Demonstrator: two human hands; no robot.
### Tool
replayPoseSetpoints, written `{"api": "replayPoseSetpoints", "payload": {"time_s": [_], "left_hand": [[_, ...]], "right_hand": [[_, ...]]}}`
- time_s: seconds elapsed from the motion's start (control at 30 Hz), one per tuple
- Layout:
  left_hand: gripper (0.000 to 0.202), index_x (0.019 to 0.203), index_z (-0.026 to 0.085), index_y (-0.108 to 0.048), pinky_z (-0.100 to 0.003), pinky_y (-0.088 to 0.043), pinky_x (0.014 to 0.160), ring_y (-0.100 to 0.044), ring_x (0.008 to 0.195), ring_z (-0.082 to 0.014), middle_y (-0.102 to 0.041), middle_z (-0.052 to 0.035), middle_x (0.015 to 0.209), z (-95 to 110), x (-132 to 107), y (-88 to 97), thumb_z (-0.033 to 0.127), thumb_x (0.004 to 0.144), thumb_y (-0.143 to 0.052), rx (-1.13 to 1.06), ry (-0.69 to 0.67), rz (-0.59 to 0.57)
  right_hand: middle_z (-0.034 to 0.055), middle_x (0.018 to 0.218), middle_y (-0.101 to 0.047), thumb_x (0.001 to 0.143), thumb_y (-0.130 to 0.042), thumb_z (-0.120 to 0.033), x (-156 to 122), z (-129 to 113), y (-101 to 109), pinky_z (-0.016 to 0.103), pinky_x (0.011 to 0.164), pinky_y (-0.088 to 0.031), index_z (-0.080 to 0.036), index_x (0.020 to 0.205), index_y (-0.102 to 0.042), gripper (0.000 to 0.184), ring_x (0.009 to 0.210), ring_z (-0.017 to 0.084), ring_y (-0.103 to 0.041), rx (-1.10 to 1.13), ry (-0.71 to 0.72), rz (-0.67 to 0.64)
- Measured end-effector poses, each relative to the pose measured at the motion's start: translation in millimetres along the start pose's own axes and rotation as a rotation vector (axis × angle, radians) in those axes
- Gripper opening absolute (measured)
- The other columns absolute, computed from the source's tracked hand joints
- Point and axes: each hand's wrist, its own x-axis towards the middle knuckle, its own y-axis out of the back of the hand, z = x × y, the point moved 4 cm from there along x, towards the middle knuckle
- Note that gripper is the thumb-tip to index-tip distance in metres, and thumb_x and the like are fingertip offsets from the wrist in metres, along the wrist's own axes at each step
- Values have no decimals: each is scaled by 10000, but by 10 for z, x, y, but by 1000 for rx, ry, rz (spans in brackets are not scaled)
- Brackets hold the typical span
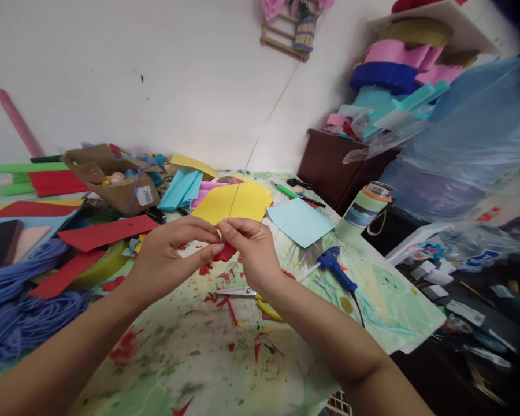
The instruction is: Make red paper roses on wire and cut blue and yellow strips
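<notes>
My left hand and my right hand meet above the middle of the table, both pinched on a small red paper piece. A thin grey wire rises from between the fingertips up towards the wall. Scissors with a yellow handle lie on the table just below my hands, among red paper scraps. A yellow sheet lies just beyond my fingers.
A blue glue gun and a light blue sheet lie to the right, beside a bottle. Red strips, blue yarn and a brown paper bag crowd the left. Shelves with rolled paper stand at the back right.
</notes>
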Motion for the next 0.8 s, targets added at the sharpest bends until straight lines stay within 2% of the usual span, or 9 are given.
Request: {"api": "replayPoseSetpoints", "payload": {"time_s": [0.13, 0.37, 0.53, 0.63, 0.73, 0.8], "left_hand": [[207, 734, 264, -733, -329, -562, 771, -697, 831, -196, -756, -19, 880, -27, -6, -28, 468, 764, -719, 18, 72, 2], [258, 746, 253, -725, -333, -561, 740, -693, 775, -200, -758, -20, 854, 15, -16, -73, 507, 775, -692, 99, 90, -53], [244, 793, 258, -740, -334, -552, 764, -697, 846, -216, -761, -24, 895, 14, -25, -69, 494, 785, -682, 86, 100, -115], [286, 845, 250, -730, -336, -542, 756, -678, 862, -213, -750, -33, 932, -32, -25, 6, 525, 792, -670, 44, 175, -52], [336, 912, 218, -701, -343, -536, 766, -664, 876, -209, -732, -49, 945, -107, -34, 81, 527, 780, -695, -68, 299, 70], [370, 969, 209, -688, -339, -537, 756, -665, 877, -207, -728, -53, 957, -140, -37, 88, 524, 777, -706, -144, 354, 98]], "right_hand": [[0, 743, -718, 676, -799, -359, -8, -1, 2, 290, 747, -516, -237, 701, -762, 130, 721, 146, -623, -22, 13, 10], [-11, 704, -686, 685, -785, -310, -4, -89, 29, 287, 732, -510, -243, 673, -753, 76, 718, 146, -611, -112, 99, 39], [-14, 735, -696, 708, -776, -329, 25, -159, 53, 282, 742, -505, -233, 697, -750, 100, 734, 136, -616, -157, 99, -1], [-12, 731, -704, 694, -792, -385, 46, -121, 37, 274, 714, -510, -220, 722, -740, 176, 705, 128, -625, -121, 26, -71], [-19, 684, -687, 618, -844, -443, 53, -42, 2, 246, 598, -488, -205, 768, -715, 309, 611, 108, -603, -86, -75, -147], [-27, 652, -673, 575, -867, -462, 48, 4, -17, 229, 544, -464, -196, 790, -689, 386, 561, 98, -586, -90, -116, -172]]}}
